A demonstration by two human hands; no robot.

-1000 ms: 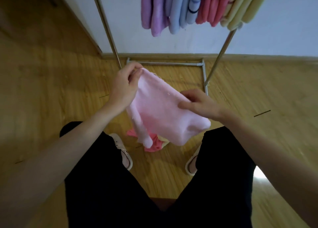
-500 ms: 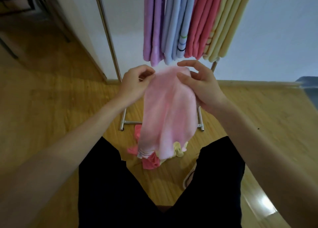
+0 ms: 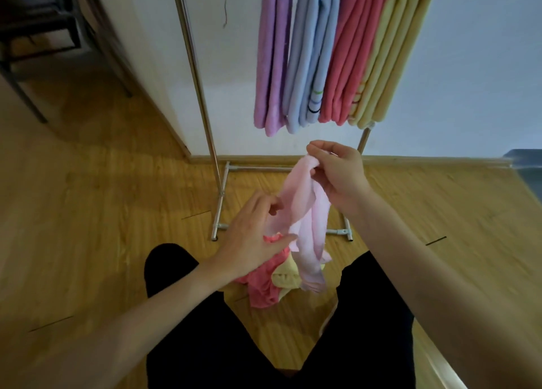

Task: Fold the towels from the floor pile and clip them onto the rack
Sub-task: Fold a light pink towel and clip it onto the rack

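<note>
Head view of a standing person before a metal drying rack (image 3: 196, 74). The right hand (image 3: 337, 177) pinches the upper end of a pale pink towel (image 3: 305, 221) between thumb and curled fingers, so that the cloth hangs in a long, loosely gathered strip in front of the person's dark trousers (image 3: 181, 315). The left hand (image 3: 255, 239) is beside the strip at mid-length, fingers spread and mostly straight; it touches or nearly touches the near edge of the cloth, and whether it grips any fabric cannot be told.

On the wooden floor (image 3: 88, 212), just below the hanging towel and between the rack's feet and the person's legs, lies the remaining pile: a coral pink towel (image 3: 261, 286) and a pale yellow towel (image 3: 286, 278), both crumpled and touching each other.

Progress, judged from the present arrangement: the rack already carries a close row of hung towels, namely purple towels (image 3: 271, 60), blue towels (image 3: 308, 57), coral towels (image 3: 349, 51) and yellow towels (image 3: 390, 54). The clips themselves lie above the frame and are not seen. The pale pink towel appears to be mid-fold, narrowed but not yet neat, and not yet on the rack. At least two towels remain on the floor, so the task seems well advanced but unfinished.
</note>
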